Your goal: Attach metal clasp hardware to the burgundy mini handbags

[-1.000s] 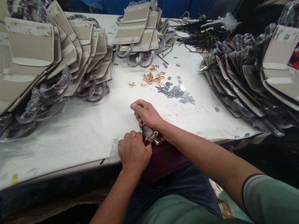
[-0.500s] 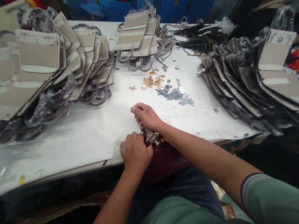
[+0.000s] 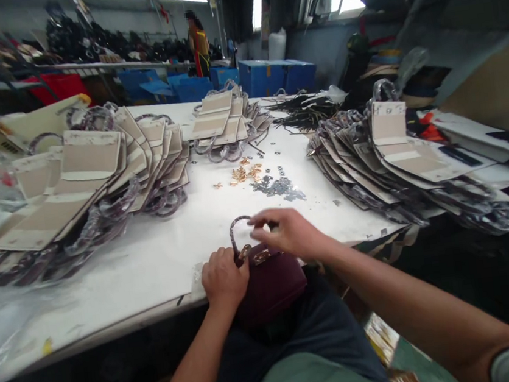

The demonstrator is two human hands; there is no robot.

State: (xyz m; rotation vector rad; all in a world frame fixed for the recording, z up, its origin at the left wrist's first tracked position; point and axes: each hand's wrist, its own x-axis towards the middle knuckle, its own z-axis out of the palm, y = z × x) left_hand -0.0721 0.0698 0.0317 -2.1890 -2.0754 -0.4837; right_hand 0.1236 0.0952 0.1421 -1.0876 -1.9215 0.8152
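A dark burgundy handbag (image 3: 272, 287) with gold-coloured metal fittings rests over my lap at the table's front edge. My left hand (image 3: 225, 280) is closed on its upper left side, close to the base of the handle. The slim curved handle (image 3: 233, 233) stands up above the bag. Over the top right of the bag is my right hand (image 3: 291, 230), its fingers bent and apart, with the fingertips by the handle. Whether they touch it I cannot tell. Between my hands, a gold-coloured clasp (image 3: 261, 256) shows on the bag.
Stacks of beige-lined bag pieces with plastic-wrapped handles stand at left (image 3: 89, 157), at the back (image 3: 212, 116) and at right (image 3: 394, 123). Gold-coloured fittings (image 3: 238, 174) and grey metal plates (image 3: 279, 188) lie mid-table. Black strips (image 3: 305, 110) lie behind. A person (image 3: 200, 44) stands far off.
My view has tilted up, showing more of the room. My right hand has loosened from a closed grip and shifted right, baring the handle and clasp. My left hand stays on the bag.
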